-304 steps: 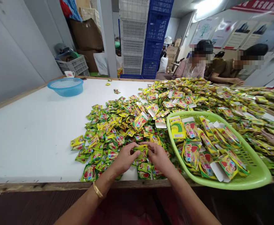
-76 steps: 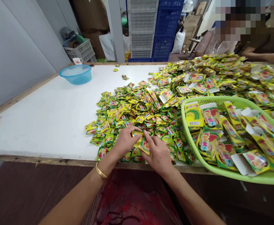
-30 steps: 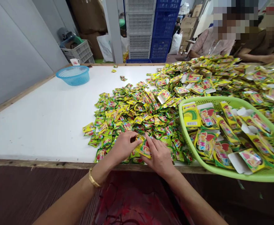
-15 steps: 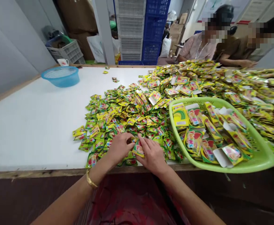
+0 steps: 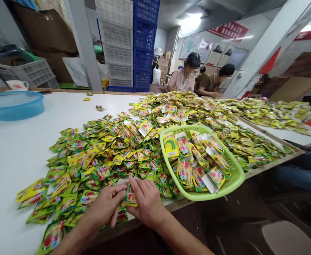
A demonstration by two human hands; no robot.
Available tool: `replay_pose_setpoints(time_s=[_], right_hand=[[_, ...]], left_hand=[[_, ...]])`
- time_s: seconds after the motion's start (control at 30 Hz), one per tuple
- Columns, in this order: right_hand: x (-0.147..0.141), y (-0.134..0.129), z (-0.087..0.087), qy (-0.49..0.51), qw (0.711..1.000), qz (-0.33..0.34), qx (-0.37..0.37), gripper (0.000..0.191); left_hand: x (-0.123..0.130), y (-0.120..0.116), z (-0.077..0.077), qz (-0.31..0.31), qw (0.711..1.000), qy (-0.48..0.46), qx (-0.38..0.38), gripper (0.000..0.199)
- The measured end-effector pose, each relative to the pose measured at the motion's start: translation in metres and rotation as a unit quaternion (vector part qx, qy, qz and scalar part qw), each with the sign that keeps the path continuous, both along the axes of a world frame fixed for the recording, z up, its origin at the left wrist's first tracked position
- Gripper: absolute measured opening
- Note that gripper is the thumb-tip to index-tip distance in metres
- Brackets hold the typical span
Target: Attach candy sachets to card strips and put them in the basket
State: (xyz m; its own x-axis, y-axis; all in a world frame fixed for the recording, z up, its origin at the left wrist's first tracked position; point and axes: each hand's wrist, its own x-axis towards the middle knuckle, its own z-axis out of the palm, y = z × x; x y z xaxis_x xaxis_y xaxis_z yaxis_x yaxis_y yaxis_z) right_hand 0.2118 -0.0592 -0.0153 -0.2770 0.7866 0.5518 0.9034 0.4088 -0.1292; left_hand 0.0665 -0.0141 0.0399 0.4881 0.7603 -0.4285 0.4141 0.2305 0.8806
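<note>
Over the near edge of the pile, my right hand (image 5: 148,201) is closed around a small printed yellow-green box (image 5: 130,197). My left hand (image 5: 106,203) meets the box's left end, its thumb and forefinger closed at a pale end flap, other fingers hanging lower. The box's inside is hidden. Beneath and around both hands spread many small green and yellow sachets (image 5: 89,173). To the right of my right hand stands a light-green plastic basket (image 5: 236,179), filled with similar boxes (image 5: 184,171), some with white flaps open.
A blue plastic basket (image 5: 20,108) and a white cup (image 5: 17,85) sit at the table's far left. Stacked crates (image 5: 118,46) stand behind the table (image 5: 1,156). Further heaps of packets (image 5: 275,109) extend right. Co-workers (image 5: 183,78) sit across the table.
My view has swung to the right, so the table's contents appear further left. My left fingers have shifted to the box's pale end flap; my right hand still holds the box.
</note>
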Motion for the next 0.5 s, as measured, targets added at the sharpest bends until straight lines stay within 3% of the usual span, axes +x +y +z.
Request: replay_pose_setpoints(time_s=[0.1,0.2,0.3,0.4,0.5], right_hand=[[0.002,-0.001,0.006,-0.008,1.0,0.002,0.004,0.068],[0.024,0.006,0.024,-0.017,0.998,-0.04,0.038,0.066],[0.082,0.019,0.059,-0.013,0.972,-0.215,0.099,0.06],[0.161,0.031,0.097,0.007,0.909,-0.405,0.093,0.06],[0.214,0.04,0.116,0.027,0.894,-0.446,0.042,0.067]], left_hand=[[0.004,-0.011,0.009,0.023,0.998,-0.029,-0.049,0.065],[-0.001,-0.016,0.023,0.07,0.996,-0.05,-0.001,0.066],[-0.011,-0.011,0.024,0.1,0.99,-0.074,0.067,0.059],[-0.018,-0.003,0.012,0.1,0.991,-0.063,0.068,0.049],[-0.02,0.003,-0.006,0.078,0.993,-0.031,0.082,0.043]])
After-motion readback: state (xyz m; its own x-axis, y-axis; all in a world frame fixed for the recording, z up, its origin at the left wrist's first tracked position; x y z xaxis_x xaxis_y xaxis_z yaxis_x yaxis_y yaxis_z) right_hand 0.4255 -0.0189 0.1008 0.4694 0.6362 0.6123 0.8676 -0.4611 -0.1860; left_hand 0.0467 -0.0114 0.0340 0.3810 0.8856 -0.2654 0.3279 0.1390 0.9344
